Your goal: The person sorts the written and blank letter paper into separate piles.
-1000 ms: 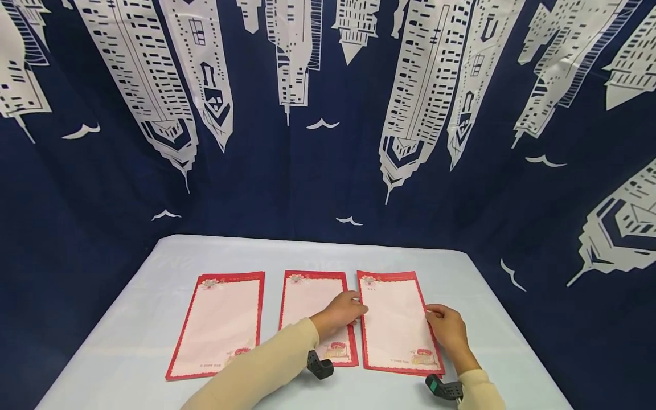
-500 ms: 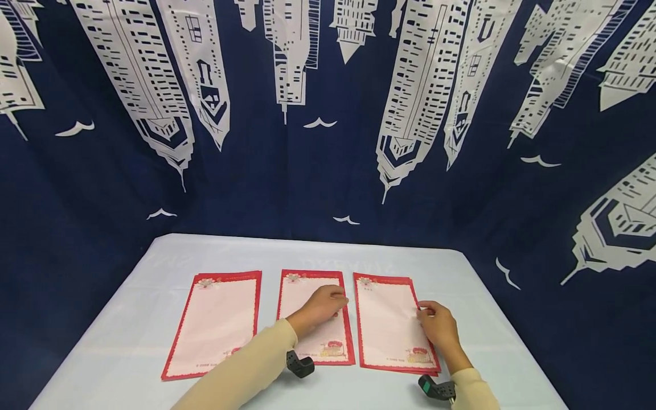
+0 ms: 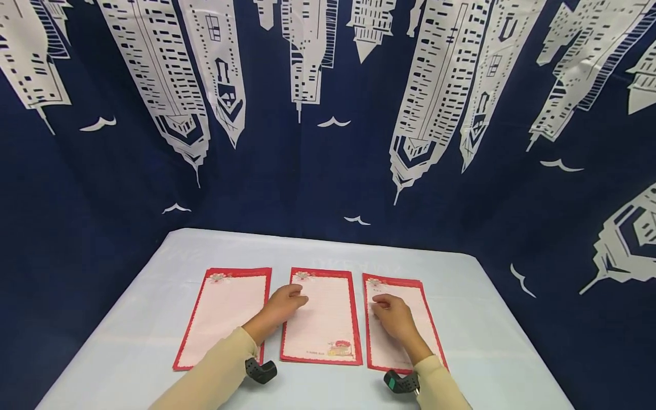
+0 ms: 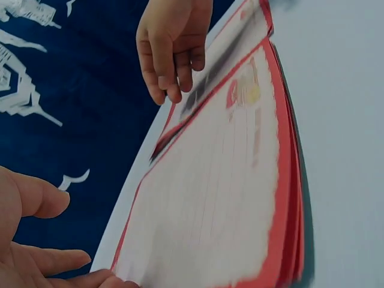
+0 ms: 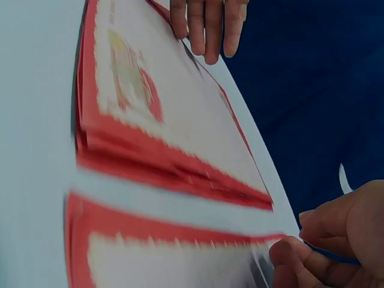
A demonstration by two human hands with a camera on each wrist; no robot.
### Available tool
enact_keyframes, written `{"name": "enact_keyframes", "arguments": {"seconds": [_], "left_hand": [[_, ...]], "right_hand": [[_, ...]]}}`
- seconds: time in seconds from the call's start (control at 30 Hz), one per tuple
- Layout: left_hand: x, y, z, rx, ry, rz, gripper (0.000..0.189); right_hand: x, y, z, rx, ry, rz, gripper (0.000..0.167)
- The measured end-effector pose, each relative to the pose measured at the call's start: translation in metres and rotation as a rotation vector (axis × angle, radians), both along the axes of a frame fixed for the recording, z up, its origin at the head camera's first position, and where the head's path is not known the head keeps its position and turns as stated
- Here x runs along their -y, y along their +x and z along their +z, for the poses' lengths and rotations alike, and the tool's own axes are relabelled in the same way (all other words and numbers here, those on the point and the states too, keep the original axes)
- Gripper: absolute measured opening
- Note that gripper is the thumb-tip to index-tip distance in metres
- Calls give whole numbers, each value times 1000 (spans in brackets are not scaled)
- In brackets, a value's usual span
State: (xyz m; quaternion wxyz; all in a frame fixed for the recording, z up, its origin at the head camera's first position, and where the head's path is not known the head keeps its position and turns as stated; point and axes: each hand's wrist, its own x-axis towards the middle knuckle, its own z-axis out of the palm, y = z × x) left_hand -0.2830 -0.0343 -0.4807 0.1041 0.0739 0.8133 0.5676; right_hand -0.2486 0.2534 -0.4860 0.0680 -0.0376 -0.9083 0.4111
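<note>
Lying flat: rectangular, seemingly scallop-bordered papers (image 3: 328, 319)

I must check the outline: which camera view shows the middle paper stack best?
The head view: all four corners of the middle paper stack show, though the left hand covers some of its left edge. Both wrist views show it slanted and cut off.

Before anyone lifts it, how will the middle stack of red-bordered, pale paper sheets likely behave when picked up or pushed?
The middle stack will probably bend when lifted by one edge; it looks thin. Pushed, it may spread apart, as its red edges sit slightly fanned. Lying flat, the stack seems unlikely to tip.
</note>
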Motion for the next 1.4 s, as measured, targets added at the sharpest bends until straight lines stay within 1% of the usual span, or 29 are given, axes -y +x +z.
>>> {"name": "enact_keyframes", "arguments": {"seconds": [0.07,0.13,0.27,0.33,0.4,0.5,0.6,0.7,0.77,0.93,1.03,1.13,1.23,1.3,1.4], "left_hand": [[10,1,0,12,-16,38,52],[18,3,0,27,-24,58,53],[27,6,0,53,-34,68,54],[29,7,-1,55,-30,64,53],[31,7,-2,41,-38,60,52],[29,8,-4,14,-31,48,49],[27,9,-6,-16,-8,36,48],[24,11,-8,-38,22,33,47],[22,12,-10,-47,22,37,47],[18,14,-10,-38,30,63,50],[17,16,-9,-53,45,77,47],[16,16,-8,-97,42,107,44],[15,14,-9,-136,65,161,42],[15,12,-9,-149,102,200,42],[18,9,-11,-140,184,258,44]], "right_hand": [[12,-3,-1,11,-4,36,25],[21,-6,-2,37,-7,59,25],[33,-9,-4,81,-12,79,25],[38,-11,-5,73,-5,93,24],[42,-13,-6,65,-2,96,23],[42,-13,-7,47,7,85,23],[42,-13,-7,14,22,55,22],[41,-13,-7,-27,28,18,21],[42,-14,-8,-29,21,5,21],[44,-14,-10,7,4,37,24],[45,-12,-10,-9,-10,33,21],[47,-12,-8,-35,-24,4,18],[49,-13,-5,-58,-48,-22,18],[50,-14,-4,-67,-82,-40,20],[52,-16,-3,-80,-150,-53,23]]}}
